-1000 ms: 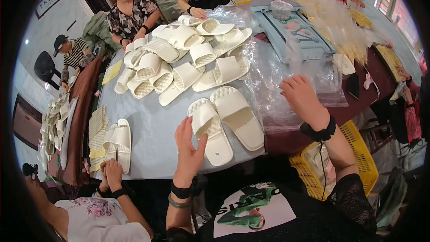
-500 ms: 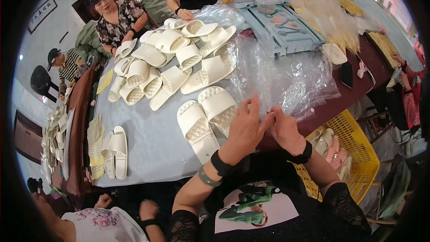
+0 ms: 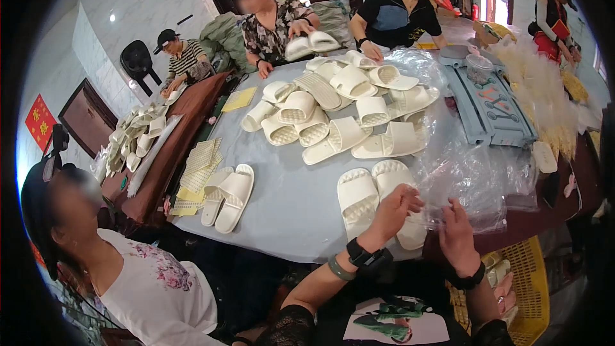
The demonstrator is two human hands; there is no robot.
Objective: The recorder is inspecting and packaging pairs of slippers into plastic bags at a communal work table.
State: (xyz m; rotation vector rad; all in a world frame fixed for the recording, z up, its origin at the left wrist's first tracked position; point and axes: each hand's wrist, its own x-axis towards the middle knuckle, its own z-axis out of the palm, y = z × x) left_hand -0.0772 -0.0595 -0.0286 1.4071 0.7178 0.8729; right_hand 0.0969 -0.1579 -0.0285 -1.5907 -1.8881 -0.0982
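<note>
Slippers (image 3: 357, 193), two cream ones, lie side by side with their toes toward the far edge, at the near edge of the grey-covered surface (image 3: 288, 218), right of its middle. The left hand (image 3: 391, 215) is over the right slipper of this pair, partly hiding it, its fingers bent and fairly close together. The right hand (image 3: 459, 238) is just off the near edge, its fingers raised and slightly parted, facing the left hand. Clear film shows between and behind them; I cannot tell whether either hand grips it.

As far as it can be judged, this pair is laid out and aligned but lies bare, outside any bag. The heap (image 3: 351, 82) toward the far edge is unsorted and loose, so most of the work there looks undone.

Counted: two slippers by the hands; two more, overlapping, near the left near corner (image 3: 234, 195); well over ten in the heap, too overlapped for an exact number. Clear plastic bags (image 3: 477, 182) spread toward the right edge, their number unclear. One blue-grey plastic panel (image 3: 487, 99) bears one clear tub (image 3: 479, 67). One yellow basket (image 3: 537, 291) stands below the right near corner, several shoes inside.
</note>
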